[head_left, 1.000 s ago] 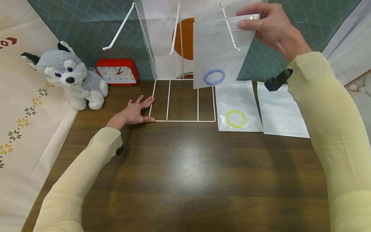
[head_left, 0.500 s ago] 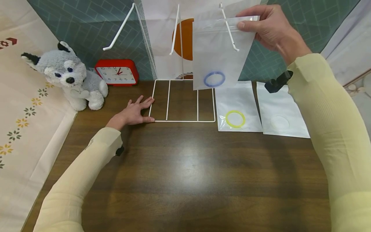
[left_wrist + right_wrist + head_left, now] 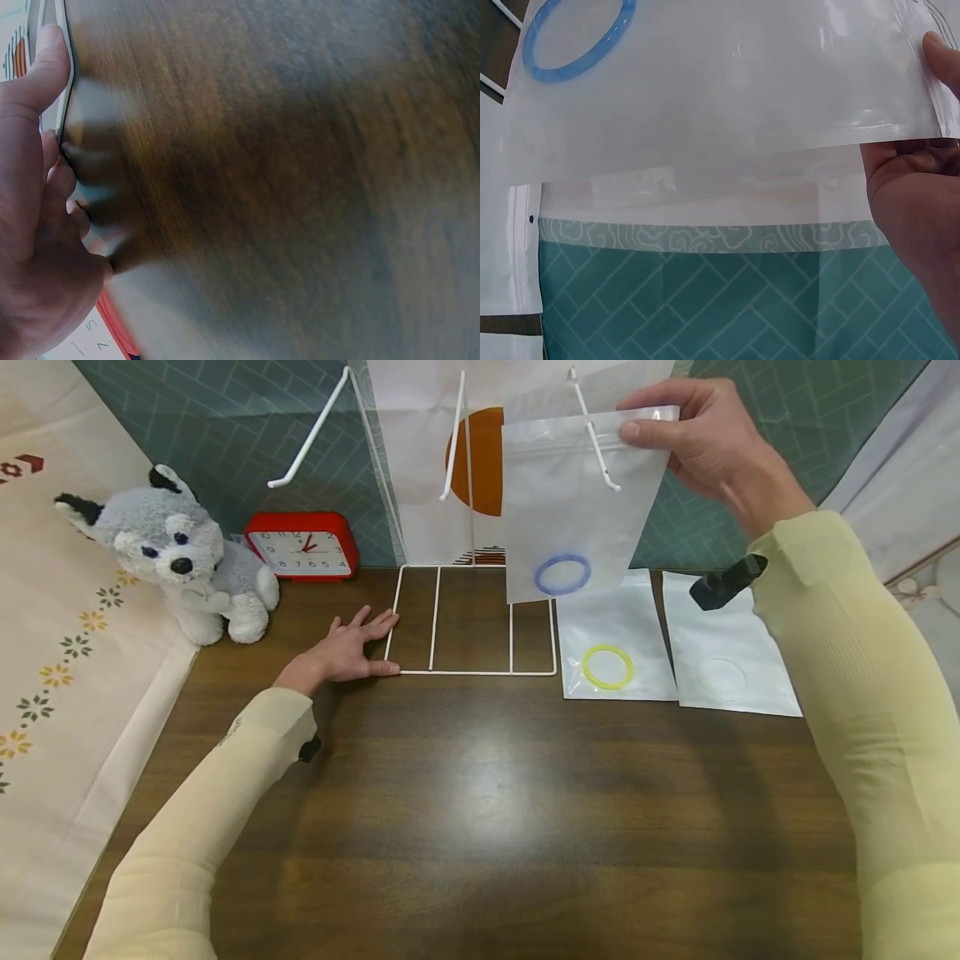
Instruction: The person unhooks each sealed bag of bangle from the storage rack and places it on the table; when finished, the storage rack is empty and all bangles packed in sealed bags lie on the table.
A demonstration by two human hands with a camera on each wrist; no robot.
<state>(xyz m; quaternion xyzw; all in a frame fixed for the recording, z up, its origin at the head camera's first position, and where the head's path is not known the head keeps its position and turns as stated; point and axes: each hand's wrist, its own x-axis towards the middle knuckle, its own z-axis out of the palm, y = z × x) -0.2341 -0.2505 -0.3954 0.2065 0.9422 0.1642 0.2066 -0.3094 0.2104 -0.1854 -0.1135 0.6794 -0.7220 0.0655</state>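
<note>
My right hand [image 3: 712, 439] pinches the upper right corner of a white zip bag [image 3: 585, 510], thumb in front. A blue bangle [image 3: 562, 575] lies at the bag's bottom, also seen in the right wrist view. The right prong [image 3: 600, 456] of a white wire display rack crosses the bag's upper part; whether it passes through a hole I cannot tell. With fingers spread, my left hand [image 3: 341, 652] rests on the table against the left end of the rack's wire base [image 3: 480, 673]. The left wrist view shows its thumb and fingers along the wire.
Right of the base lie a bag with a yellow bangle [image 3: 609, 667] and another bag with a clear ring [image 3: 723, 681]. Two more prongs, left [image 3: 307, 431] and middle [image 3: 453, 439], jut forward. A red clock [image 3: 303, 545] and plush husky [image 3: 180, 552] stand at left.
My right hand has lowered slightly and shifted a little right, bringing the zip bag with the blue bangle along. My left hand and the rack have stayed put.
</note>
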